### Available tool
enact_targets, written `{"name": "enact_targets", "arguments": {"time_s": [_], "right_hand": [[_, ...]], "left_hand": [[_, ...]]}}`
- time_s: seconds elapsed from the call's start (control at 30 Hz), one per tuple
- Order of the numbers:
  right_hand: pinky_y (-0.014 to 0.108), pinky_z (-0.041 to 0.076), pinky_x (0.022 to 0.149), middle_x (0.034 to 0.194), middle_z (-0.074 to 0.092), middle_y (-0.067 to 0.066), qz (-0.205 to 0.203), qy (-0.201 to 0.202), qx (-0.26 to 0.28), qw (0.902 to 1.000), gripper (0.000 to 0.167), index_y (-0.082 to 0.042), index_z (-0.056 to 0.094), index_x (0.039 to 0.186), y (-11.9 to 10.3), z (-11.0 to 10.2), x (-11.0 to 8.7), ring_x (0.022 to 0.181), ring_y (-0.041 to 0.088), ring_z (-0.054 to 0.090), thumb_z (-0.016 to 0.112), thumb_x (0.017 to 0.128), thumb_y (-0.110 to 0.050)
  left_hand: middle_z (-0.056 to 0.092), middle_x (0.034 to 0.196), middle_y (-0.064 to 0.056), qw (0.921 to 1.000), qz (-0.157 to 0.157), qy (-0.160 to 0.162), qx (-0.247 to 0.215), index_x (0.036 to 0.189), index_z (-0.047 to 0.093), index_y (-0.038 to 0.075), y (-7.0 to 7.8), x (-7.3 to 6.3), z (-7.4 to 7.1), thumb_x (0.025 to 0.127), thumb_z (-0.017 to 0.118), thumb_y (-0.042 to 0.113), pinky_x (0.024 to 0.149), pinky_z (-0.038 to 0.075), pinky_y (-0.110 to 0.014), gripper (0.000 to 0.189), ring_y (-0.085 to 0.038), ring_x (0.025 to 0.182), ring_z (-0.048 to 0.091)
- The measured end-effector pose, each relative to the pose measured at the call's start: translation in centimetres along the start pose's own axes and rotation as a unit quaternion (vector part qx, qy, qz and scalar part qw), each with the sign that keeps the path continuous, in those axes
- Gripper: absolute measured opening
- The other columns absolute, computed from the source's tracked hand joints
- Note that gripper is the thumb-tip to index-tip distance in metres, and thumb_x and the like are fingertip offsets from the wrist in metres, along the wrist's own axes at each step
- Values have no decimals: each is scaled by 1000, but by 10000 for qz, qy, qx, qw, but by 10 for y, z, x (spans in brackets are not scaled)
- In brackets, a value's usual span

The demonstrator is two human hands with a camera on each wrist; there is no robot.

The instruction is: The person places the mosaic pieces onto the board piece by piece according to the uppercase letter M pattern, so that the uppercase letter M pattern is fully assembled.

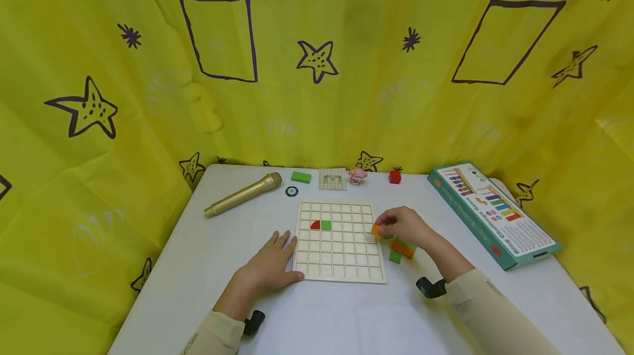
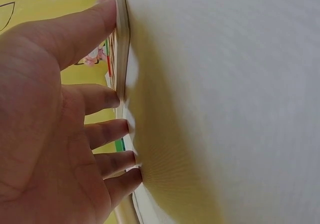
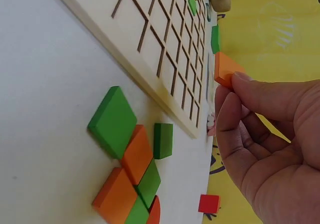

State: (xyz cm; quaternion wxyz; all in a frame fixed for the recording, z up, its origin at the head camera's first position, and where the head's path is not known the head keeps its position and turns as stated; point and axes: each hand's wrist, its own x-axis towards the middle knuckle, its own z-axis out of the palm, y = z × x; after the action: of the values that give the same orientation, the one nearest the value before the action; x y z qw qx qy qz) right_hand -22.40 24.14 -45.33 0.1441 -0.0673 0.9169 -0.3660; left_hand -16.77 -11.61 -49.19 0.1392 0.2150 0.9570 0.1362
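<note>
A wooden grid board (image 1: 342, 258) lies on the white table. Two pieces sit side by side in its cells: a red quarter-round tile (image 1: 315, 225) and a green square tile (image 1: 326, 225). My left hand (image 1: 269, 263) rests at the board's left side, fingers spread, with the thumb on its near left corner. Above the board's right edge, my right hand (image 1: 403, 225) pinches an orange square tile (image 3: 226, 69) between thumb and fingertips. Below that hand lies a loose pile of green and orange tiles (image 3: 134, 156), partly hidden in the head view by the hand.
Along the back stand a gold microphone (image 1: 242, 195), a green block (image 1: 301, 178), a round token (image 1: 291, 191), a small patterned card (image 1: 332, 179), a pink figurine (image 1: 358, 176) and a red block (image 1: 394, 177). A game box (image 1: 495, 214) lies at right. Yellow curtain (image 1: 317, 107) surrounds the table.
</note>
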Motion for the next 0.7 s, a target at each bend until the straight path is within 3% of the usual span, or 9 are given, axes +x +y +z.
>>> {"name": "enact_targets", "arguments": {"time_s": [0.23,0.4,0.7], "right_hand": [[38,56,84,96,68,5,166,-55,372,9992,15,-6,74,107,-12,-1,12,86,24,60,72,92,-6],[39,57,86,98,69,7,72,-161,505,9986,15,-4,73,107,-20,-2,18,88,26,63,71,93,-5],[34,58,81,98,70,7,-4,-190,594,9981,13,-2,74,105,-24,8,32,84,21,63,73,92,-6]], "left_hand": [[27,162,-20,10000,-40,-30,10,155,37,2,2,-2,-2,89,70,54,118,27,-52,90,-44,149,19],[27,162,-20,10000,-77,-33,25,154,37,2,2,-1,-3,89,70,54,118,28,-52,90,-44,149,19],[28,162,-19,9999,-107,-38,-19,154,38,2,4,-1,-3,89,71,54,117,27,-53,90,-44,149,19]]}}
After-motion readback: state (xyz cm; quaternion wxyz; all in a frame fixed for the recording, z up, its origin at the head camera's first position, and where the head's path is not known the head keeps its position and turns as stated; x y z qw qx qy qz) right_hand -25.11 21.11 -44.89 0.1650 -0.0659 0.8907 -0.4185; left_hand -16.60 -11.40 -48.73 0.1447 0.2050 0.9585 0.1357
